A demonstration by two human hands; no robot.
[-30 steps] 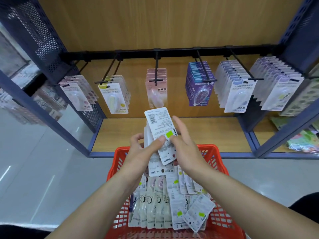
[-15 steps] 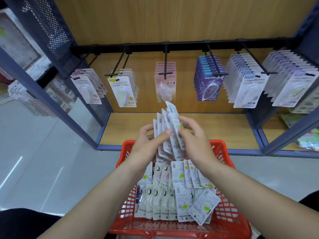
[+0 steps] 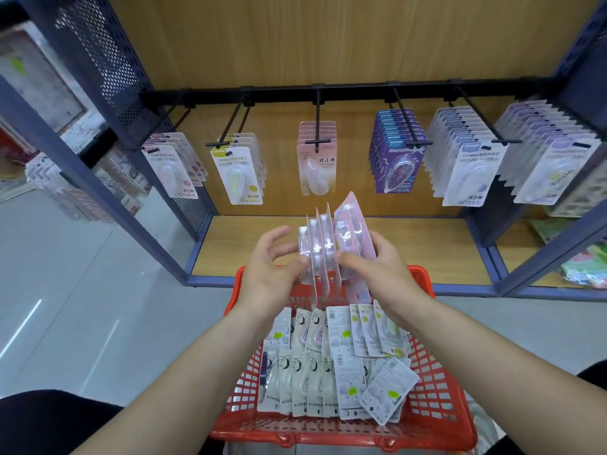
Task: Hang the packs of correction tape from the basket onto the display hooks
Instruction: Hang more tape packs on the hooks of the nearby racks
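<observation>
Correction tape packs [image 3: 329, 246] edge-on in right grip [image 3: 386, 275], fronts hidden

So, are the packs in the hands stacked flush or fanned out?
Fanned out. The held packs stand edge-on with gaps between their top corners; the right hand grips them, and the left hand is beside them, fingers spread.

A fan of pink packs [image 3: 331, 247], upright and edge-on, is held above the far rim of a red basket [image 3: 440, 405]. Inside it white packs [image 3: 315, 382] lie flat. Black hooks [image 3: 317, 126] beyond carry hung rows.
</observation>
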